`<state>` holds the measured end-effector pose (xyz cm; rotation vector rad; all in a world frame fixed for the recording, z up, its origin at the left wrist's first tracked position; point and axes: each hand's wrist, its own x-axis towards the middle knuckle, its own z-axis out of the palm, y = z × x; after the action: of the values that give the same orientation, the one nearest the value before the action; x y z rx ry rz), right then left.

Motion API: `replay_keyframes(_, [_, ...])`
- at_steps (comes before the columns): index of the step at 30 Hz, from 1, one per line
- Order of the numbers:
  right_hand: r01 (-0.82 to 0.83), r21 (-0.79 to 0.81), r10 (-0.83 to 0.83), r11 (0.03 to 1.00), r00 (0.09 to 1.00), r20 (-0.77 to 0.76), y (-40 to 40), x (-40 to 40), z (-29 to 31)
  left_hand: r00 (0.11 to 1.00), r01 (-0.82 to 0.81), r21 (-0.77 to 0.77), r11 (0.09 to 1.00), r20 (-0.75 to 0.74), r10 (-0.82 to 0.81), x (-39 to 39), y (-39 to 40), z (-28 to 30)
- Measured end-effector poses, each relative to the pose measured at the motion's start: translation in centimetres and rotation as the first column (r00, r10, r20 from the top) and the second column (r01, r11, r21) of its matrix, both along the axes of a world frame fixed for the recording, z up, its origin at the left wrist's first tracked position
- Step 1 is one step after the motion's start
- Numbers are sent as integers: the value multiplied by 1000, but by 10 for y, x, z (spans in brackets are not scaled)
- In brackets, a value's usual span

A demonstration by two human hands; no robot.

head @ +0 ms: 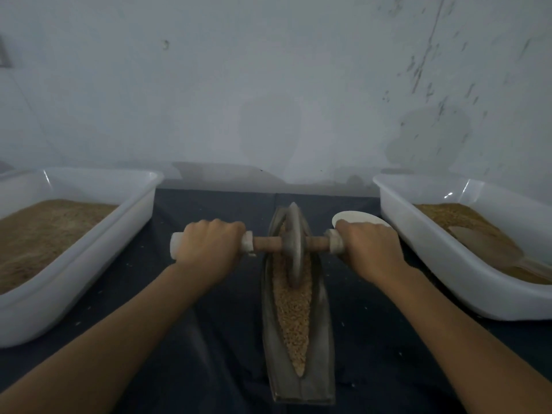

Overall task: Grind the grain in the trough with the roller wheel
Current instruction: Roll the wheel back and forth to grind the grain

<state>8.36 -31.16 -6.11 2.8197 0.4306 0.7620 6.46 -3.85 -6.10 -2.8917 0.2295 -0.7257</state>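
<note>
Stone roller wheel [294,245] at 12 o'clock end of trough [298,380], mid-grind — left hand [209,249], right hand [369,249] wrapped tight round axle [267,244]. Next: pull toward 6 through grain [291,318].

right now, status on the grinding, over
Left hand and right hand each have a grip on the axle handle. Roller wheel sits in the grain, far half of the trough. Nothing in the wheel's path.

Two hands [209,246], two white tubs [89,264], one trough [298,369], one roller wheel [294,243], one white dish [358,218].
</note>
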Motion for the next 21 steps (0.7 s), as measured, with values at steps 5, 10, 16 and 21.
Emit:
replay_keyframes(5, [-142, -9, 142, 990, 988, 64, -10, -73, 6, 987, 37, -11, 999, -155, -38, -60, 14, -1])
replay_keyframes(10, [-161, 22, 161, 987, 987, -18, -14, -96, 3, 984, 176, 121, 977, 10, -178, -90, 20, 9])
replay_keyframes(16, [-18, -32, 19, 999, 999, 48, -6, -19, -10, 998, -1, -5, 1000, -67, 0, -19, 1, 7])
replay_keyframes(21, [47, 25, -48, 999, 999, 27, -3, 10, -12, 1000, -10, 18, 1000, -13, 10, 11, -7, 9])
